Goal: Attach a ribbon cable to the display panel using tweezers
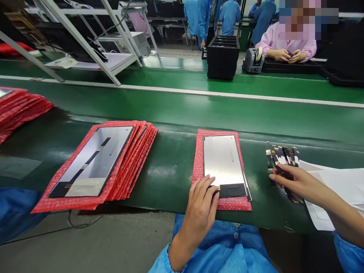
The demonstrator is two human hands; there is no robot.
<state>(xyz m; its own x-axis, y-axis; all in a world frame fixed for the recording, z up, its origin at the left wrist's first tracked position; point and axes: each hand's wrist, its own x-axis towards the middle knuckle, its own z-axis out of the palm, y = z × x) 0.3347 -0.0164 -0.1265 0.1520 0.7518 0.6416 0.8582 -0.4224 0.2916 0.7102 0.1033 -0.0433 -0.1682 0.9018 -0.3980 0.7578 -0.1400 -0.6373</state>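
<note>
A flat silver display panel (pixel 223 161) lies on a red bubble-wrap sheet (pixel 199 151) at the near edge of the green bench. My left hand (pixel 203 199) rests on the panel's near left corner, fingers pressing its dark lower strip. To the right, a fanned row of dark flex strips with gold ends (pixel 281 155) sits on white backing paper (pixel 335 185). My right hand (pixel 295 182) lies over these strips, fingers pinching one of them.
A stack of panels on red bubble-wrap sheets (pixel 96 163) lies to the left, another red stack (pixel 17 108) at far left. A green conveyor (pixel 199 102) runs behind. Black trays (pixel 223 55), a tape dispenser (pixel 254 60) and a seated person in pink (pixel 284 47) are across it.
</note>
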